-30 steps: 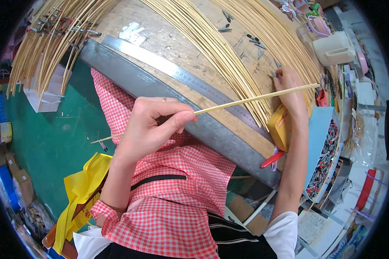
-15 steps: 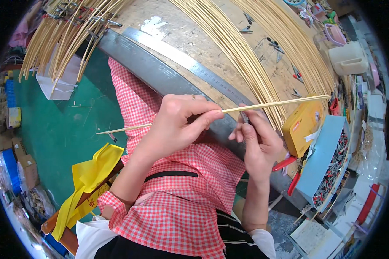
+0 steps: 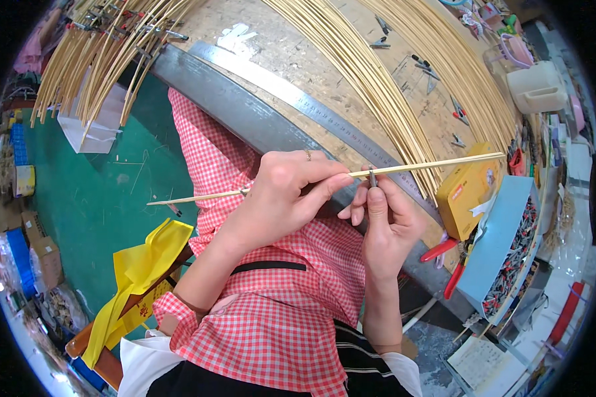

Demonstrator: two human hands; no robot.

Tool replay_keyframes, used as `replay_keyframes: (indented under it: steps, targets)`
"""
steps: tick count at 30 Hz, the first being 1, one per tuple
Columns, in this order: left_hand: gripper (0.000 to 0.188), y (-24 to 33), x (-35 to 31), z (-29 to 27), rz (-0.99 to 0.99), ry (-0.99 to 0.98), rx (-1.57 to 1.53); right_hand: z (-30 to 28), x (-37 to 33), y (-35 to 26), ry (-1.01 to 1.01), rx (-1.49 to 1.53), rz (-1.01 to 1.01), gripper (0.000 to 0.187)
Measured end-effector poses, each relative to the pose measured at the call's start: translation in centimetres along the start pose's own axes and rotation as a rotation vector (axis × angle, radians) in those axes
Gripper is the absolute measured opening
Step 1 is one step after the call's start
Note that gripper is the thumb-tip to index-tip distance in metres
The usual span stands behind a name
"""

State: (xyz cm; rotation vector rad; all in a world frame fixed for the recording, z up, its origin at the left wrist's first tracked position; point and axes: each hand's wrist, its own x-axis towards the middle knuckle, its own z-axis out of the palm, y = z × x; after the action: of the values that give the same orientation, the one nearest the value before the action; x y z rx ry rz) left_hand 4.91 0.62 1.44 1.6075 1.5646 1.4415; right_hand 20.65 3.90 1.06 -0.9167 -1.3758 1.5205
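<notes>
My left hand [image 3: 290, 188] is closed around thin bamboo strips [image 3: 437, 163], pinching them between thumb and fingers. The strips run nearly level across my lap, their right ends rising a little; whether there are two or more is hard to tell. Between thumb and forefinger, my right hand [image 3: 389, 221] pinches a small dark metal clip [image 3: 373, 178]. Its upper end meets the strips just right of my left fingertips. Another small clip [image 3: 244, 192] shows on the strips by my left wrist, mostly hidden.
Long bamboo strips [image 3: 351, 73] lie across the wooden workbench [image 3: 258, 40] beside a steel ruler [image 3: 271, 83]. Clipped bamboo bundles [image 3: 99, 59] overhang at far left. Right of my hands are red-handled pliers [image 3: 451, 281], a yellow box [image 3: 467, 192] and a blue box [image 3: 490, 245] of small clips.
My right hand has moved slightly left and brought the clip up against the strips. The left hand keeps its hold, shifted slightly right.
</notes>
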Motion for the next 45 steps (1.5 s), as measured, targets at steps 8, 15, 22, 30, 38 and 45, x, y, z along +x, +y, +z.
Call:
replay_keyframes:
  steps: [8, 15, 22, 30, 38, 45]
  targets:
    - [0.011, -0.1, 0.0, -0.7, -0.059, -0.185, -0.159, -1.1, 0.4, -1.4, 0.123, 0.011, -0.130, 0.029]
    - [0.013, -0.3, 0.1, -0.5, -0.076, -0.213, -0.181, -4.2, 0.1, -1.0, 0.225, 0.135, -0.151, 0.020]
    - [0.018, -0.8, 0.9, -8.4, -0.170, 0.069, 0.080, -12.9, 1.0, -3.7, 0.611, 0.216, -0.224, 0.020]
    - [0.017, -2.0, 0.0, -14.9, -0.171, 0.240, 0.344, -25.8, -0.6, -4.7, 0.465, 0.641, -0.403, 0.020]
    - [0.017, -1.1, -0.3, -15.9, -0.150, 0.092, 0.357, -29.2, -0.4, -2.8, 0.432, 0.719, -0.373, 0.031]
    - [0.010, -1.3, 0.0, -20.4, -0.083, 0.554, 0.418, -22.4, 1.1, -3.7, 0.508, 0.396, -0.242, 0.034]
